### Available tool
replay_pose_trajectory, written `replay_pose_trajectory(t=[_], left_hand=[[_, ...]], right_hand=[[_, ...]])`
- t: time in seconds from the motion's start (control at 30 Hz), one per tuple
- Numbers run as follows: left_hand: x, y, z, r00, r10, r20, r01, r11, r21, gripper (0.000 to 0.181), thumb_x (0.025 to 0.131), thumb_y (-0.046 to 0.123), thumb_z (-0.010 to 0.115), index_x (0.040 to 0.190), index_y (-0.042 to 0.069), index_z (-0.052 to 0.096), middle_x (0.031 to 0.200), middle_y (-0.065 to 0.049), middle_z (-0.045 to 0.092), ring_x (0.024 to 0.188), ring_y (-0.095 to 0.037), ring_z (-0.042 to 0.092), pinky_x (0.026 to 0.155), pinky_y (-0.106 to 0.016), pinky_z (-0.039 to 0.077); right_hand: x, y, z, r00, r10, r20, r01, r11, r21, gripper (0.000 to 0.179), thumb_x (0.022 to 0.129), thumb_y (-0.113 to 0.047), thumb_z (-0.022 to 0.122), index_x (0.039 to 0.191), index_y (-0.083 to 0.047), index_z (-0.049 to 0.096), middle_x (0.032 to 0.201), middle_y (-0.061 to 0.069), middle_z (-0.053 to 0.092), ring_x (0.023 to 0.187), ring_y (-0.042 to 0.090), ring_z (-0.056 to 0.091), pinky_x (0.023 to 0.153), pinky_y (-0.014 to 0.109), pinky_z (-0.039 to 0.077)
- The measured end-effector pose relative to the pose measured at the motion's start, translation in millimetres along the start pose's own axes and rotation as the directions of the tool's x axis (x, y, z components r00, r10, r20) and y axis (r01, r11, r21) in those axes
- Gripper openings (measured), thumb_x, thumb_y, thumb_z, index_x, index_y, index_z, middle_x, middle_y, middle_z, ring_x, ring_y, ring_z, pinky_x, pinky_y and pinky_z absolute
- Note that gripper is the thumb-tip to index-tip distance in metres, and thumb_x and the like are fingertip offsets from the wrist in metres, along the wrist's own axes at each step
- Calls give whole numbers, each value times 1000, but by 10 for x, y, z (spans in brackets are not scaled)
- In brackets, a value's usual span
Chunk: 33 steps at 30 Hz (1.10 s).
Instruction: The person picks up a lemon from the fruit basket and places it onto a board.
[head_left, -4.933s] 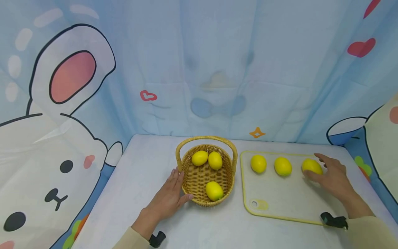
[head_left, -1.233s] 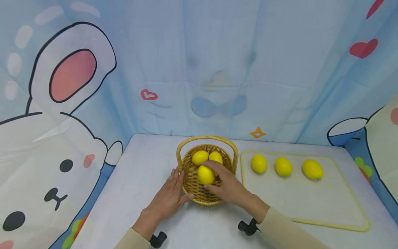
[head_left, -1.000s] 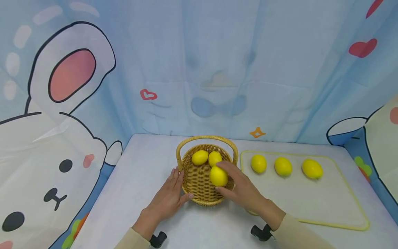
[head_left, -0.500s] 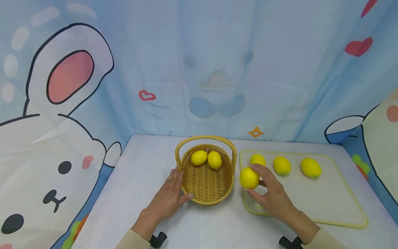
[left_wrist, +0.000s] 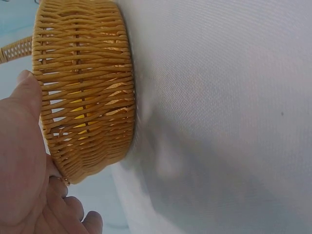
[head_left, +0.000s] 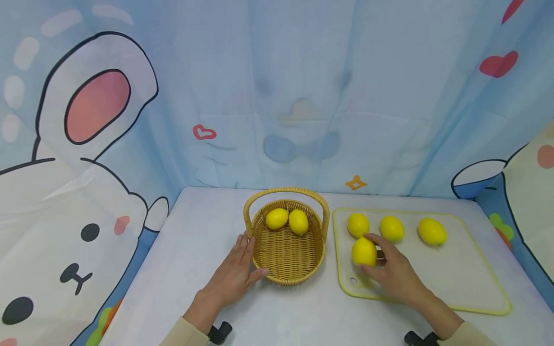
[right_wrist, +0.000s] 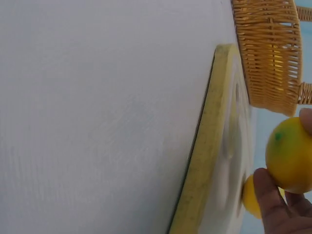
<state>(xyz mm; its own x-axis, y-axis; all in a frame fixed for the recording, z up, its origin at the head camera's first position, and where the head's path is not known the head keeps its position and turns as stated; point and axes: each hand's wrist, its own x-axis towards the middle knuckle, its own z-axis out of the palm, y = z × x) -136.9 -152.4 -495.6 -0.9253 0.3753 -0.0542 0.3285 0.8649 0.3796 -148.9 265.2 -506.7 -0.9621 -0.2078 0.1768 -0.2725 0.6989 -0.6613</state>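
My right hand [head_left: 397, 270] pinches a yellow lemon [head_left: 364, 252] between thumb and fingers, over the left part of a pale cutting board [head_left: 450, 283] with a yellow edge. In the right wrist view the held lemon [right_wrist: 291, 155] shows a green spot and stands above the board's surface. With fingers laid straight along its side, my left hand [head_left: 231, 276] touches the left of a round wicker basket [head_left: 287, 281]; its thumb lies at the front rim. Two lemons [head_left: 277, 218] sit at the back inside the basket.
Three more lemons stand in a row along the board's back half: one at left [head_left: 358, 225], a middle lemon [head_left: 392, 228] and a right lemon [head_left: 432, 231]. The basket's handle [head_left: 286, 191] arches up at the back. A blue cartoon curtain [head_left: 303, 96] hangs behind the white table [head_left: 303, 317].
My right hand has taken the front lemon out of the basket and carried it right, over the board. Earlier it was at the board's right lemon. My left hand has stayed on the basket.
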Motion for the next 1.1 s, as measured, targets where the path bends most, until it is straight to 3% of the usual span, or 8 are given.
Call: replay_pose_trajectory(t=[0.27,0.43,0.6,0.87,1.1], left_hand=[[14,-5,4,1000,5,-2,-5,1000,-1,95,106,66,43,168,0,15,176,-21,2,165,-33,4,132,-49,21],[15,1,0,1000,6,-3,-7,1000,-8,95,106,66,44,168,-1,16,176,-22,2,165,-34,4,132,-50,21],[13,9,-3,1000,-10,10,10,1000,-7,94,106,64,47,168,0,15,177,-20,1,165,-33,3,132,-50,21],[17,4,-4,1000,-11,5,11,1000,-15,93,107,62,48,168,0,15,176,-21,2,165,-35,5,132,-50,21],[20,11,-15,1000,-9,14,9,1000,-29,92,107,61,47,168,0,15,176,-21,1,165,-34,3,132,-50,19]], right_hand=[[29,71,19,994,78,81,-75,996,-45,77,88,-28,89,151,-6,50,126,15,67,105,24,66,85,36,60],[48,108,8,985,131,108,-126,991,-56,78,91,-36,86,152,-7,48,132,17,64,99,21,64,82,36,56],[80,140,4,983,129,129,-125,991,-40,79,93,-38,83,154,-5,46,137,18,61,101,22,59,82,32,52],[103,160,28,983,107,151,-107,994,-5,84,94,-39,82,156,1,42,149,28,53,125,38,58,104,58,50],[108,158,35,978,119,170,-119,993,-11,87,92,-40,83,156,1,41,149,30,50,126,39,57,104,59,49]])
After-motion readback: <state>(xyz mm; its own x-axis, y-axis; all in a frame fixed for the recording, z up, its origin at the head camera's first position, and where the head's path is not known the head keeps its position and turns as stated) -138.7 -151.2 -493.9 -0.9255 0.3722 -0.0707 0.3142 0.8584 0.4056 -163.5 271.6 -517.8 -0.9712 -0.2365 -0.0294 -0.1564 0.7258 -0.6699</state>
